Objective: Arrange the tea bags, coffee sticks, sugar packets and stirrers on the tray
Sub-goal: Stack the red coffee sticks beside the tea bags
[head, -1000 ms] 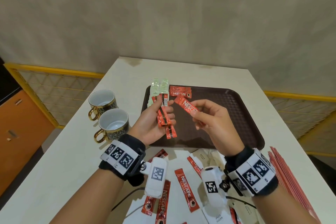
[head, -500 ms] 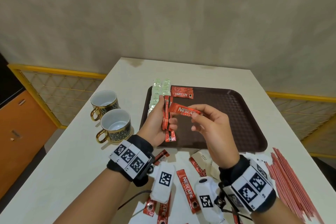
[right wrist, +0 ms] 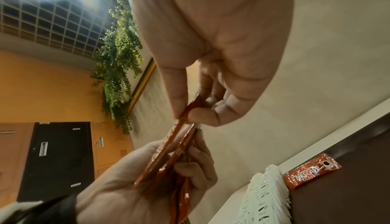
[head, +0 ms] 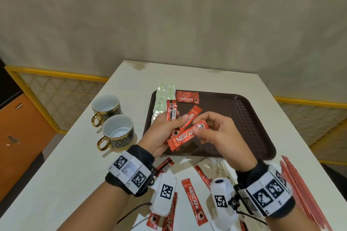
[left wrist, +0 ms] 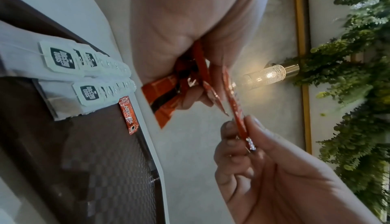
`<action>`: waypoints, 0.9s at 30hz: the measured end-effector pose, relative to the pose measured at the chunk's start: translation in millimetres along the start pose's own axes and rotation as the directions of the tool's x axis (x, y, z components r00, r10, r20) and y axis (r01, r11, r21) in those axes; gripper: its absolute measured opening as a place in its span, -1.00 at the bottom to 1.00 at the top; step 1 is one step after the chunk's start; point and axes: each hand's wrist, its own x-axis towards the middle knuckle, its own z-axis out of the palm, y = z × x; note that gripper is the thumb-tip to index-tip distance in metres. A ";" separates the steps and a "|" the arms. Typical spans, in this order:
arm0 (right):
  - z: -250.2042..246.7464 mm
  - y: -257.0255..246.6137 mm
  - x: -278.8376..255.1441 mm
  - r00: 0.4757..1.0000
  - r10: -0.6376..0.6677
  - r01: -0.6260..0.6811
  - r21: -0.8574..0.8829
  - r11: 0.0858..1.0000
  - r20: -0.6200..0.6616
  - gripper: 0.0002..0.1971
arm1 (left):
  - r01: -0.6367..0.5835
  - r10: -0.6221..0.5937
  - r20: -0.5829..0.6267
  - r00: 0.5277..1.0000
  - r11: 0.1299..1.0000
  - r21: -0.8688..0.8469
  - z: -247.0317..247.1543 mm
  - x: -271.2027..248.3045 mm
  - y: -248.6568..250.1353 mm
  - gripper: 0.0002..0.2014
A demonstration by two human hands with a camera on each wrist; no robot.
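Nearest the person, loose coffee sticks (head: 194,201) lie on the table (head: 65,165) between the wrists, with white sugar packets (head: 211,166) just beyond them and a sheaf of red stirrers (head: 300,189) along the right edge. None of these is on the tray yet.

Above them, over the near part of the tray (head: 244,118), the hands meet. The left hand (head: 161,131) has its fingers and thumb curled round a bunch of sticks (head: 171,111), which fan out unevenly. The right hand (head: 221,133) pinches one stick (head: 185,138) by its end between thumb and fingertips (left wrist: 229,133). A second ago this stick was held apart from the bunch, pointing away; half a second ago it was level in front of the left fingers. Now its far end lies down across the left palm against the others, so it is being fed into the bunch. In the right wrist view the stick runs edge-on from the pinch into the left hand, touching the bunch.

That suggests the person is gathering sticks into one squared stack before laying them down, not placing them singly. The bunch looks loose, so a stick could slip as the grip shifts.

Further off, at the tray's far left corner, two rows of tea bags (head: 165,93) overlap the rim, and a small pile of placed sticks (head: 187,97) sits just beside them. Two cups (head: 112,118) stand on the table left of the tray. The rest of the tray is bare.
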 end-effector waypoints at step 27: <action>4.5 6.4 4.7 0.969 0.066 0.002 0.272 0.962 -0.238 -0.88 | -0.083 0.099 -0.153 0.983 0.990 0.111 -11.5 -16.1 15.0 -0.74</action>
